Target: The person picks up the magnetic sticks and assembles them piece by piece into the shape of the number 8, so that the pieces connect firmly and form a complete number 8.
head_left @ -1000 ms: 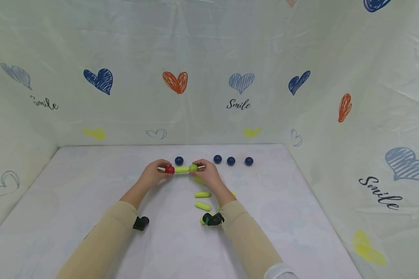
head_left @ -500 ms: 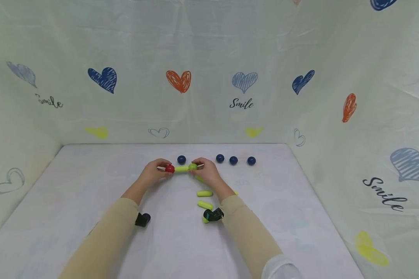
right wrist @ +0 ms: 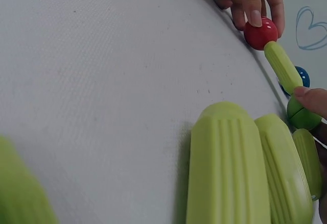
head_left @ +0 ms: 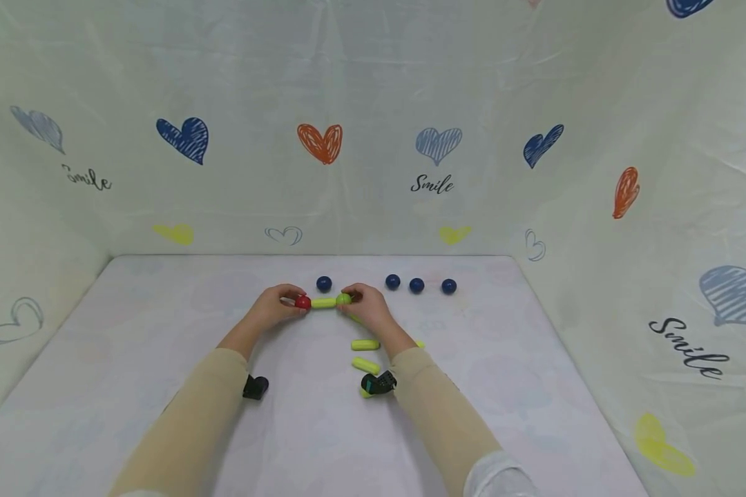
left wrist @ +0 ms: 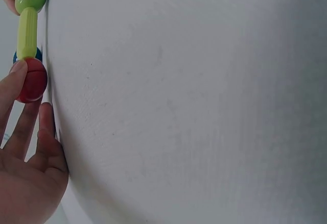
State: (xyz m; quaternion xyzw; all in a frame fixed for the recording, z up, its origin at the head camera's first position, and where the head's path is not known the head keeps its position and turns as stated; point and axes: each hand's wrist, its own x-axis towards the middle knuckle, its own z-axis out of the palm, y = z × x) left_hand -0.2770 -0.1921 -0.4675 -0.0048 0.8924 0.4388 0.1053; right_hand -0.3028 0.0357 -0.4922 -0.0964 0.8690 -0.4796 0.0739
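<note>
My left hand pinches a glossy red ball between thumb and fingers. A ribbed yellow-green rod runs from that ball to a light green ball, joining them in a level row. The green ball is gripped by my right hand, thumb on the near side. In the left wrist view the thumb presses on the red ball while other fingers spread below it. The right wrist view shows the thumb on the green ball where it meets the rod. The rod itself is untouched between the two hands.
Behind the hands lie several dark blue balls, one just beyond the held rod and others to the right. Several loose yellow-green rods lie near and partly under my right forearm. A printed cloth wall rises at the table's back edge.
The head view has shifted slightly, so the table and loose pieces sit a little further right in it. Both hands keep their hold on the joined balls and rod, nearly in place.
</note>
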